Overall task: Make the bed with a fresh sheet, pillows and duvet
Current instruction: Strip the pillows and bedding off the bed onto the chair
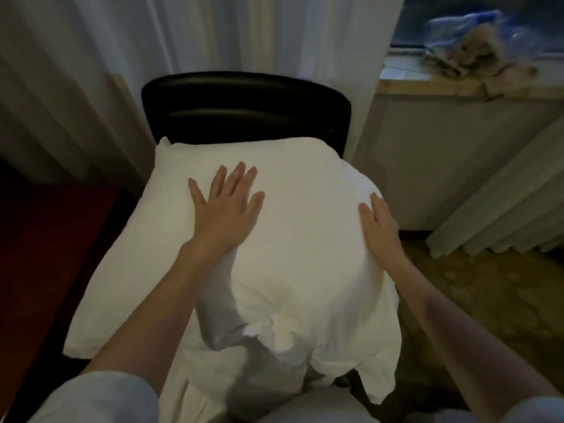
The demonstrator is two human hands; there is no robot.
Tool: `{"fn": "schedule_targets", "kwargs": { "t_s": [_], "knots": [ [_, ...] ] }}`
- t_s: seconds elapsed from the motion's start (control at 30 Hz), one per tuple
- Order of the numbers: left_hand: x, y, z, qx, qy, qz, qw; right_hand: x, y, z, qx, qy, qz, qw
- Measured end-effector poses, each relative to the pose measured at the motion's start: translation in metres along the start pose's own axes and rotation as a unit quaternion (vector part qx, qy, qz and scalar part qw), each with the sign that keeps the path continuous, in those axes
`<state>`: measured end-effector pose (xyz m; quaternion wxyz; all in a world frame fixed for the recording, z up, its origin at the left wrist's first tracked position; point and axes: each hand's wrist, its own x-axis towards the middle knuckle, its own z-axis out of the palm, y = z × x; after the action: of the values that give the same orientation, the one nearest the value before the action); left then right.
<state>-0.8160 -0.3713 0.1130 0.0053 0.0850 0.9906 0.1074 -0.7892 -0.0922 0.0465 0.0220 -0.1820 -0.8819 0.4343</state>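
A dim room: pale curtains [213, 35] hang behind a black chair [244, 102], with a window sill [457, 87] to the right and patterned carpet [488, 294] below it.

A white pillow [305, 239] lies on the chair seat, its far end against the chair back and its near end reaching toward the person. A second pillow [122, 270] shows beneath it, sticking out to the left. At the near end, loose fabric of the pillowcase [351, 355] hangs in folds over the seat edge.

The left hand [225, 206] lies flat on top of the upper pillow, fingers straight and spread, palm pressing into the cloth; it grips nothing. The right hand [378, 224] rests along the pillow's right edge, fingers straight and close together, also holding nothing. Both forearms are bare, with light sleeves [100, 398] pushed up near the elbows.

On the sill sits a blurred heap of brownish cloth [476, 59] and something blue, too smeared to identify. A ribbed radiator [503, 203] stands under the sill on the right. Dark red floor [45, 239] shows to the left of the chair.
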Motion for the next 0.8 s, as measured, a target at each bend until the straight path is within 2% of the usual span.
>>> {"fn": "schedule_targets", "kwargs": {
  "t_s": [0.07,0.13,0.2,0.27,0.37,0.47,0.53,0.67,0.73,0.8],
  "knots": [
    [0.002,-0.007,0.012,-0.007,0.017,0.003,1.0,-0.018,0.017,0.001,0.112,0.008,0.114,0.987],
    [0.002,-0.012,0.014,-0.02,0.024,0.011,0.999,-0.035,0.035,0.005,0.249,-0.006,0.222,0.943],
    [0.001,-0.015,0.016,-0.025,0.025,0.018,0.999,-0.048,0.047,0.01,0.34,-0.018,0.259,0.904],
    [0.0,-0.02,0.019,-0.024,0.028,0.02,0.999,-0.054,0.051,0.015,0.366,-0.018,0.262,0.893],
    [0.001,-0.031,0.021,-0.026,0.025,0.013,0.999,-0.051,0.041,0.012,0.335,-0.032,0.247,0.909],
    [0.006,-0.042,0.023,-0.023,0.015,0.001,1.0,-0.036,0.011,-0.002,0.245,-0.003,0.259,0.934],
    [0.009,-0.047,0.025,-0.027,0.014,-0.004,1.0,-0.021,-0.011,-0.011,0.206,0.021,0.214,0.954],
    [0.011,-0.046,0.029,-0.036,0.014,-0.014,0.999,-0.008,-0.023,-0.022,0.213,0.023,0.167,0.962],
    [0.011,-0.045,0.03,-0.037,0.014,-0.018,0.999,-0.016,-0.006,-0.02,0.19,0.061,0.194,0.961],
    [0.01,-0.046,0.031,-0.036,0.014,-0.02,0.999,-0.027,0.026,-0.009,0.204,0.057,0.283,0.935]
  ]
}}
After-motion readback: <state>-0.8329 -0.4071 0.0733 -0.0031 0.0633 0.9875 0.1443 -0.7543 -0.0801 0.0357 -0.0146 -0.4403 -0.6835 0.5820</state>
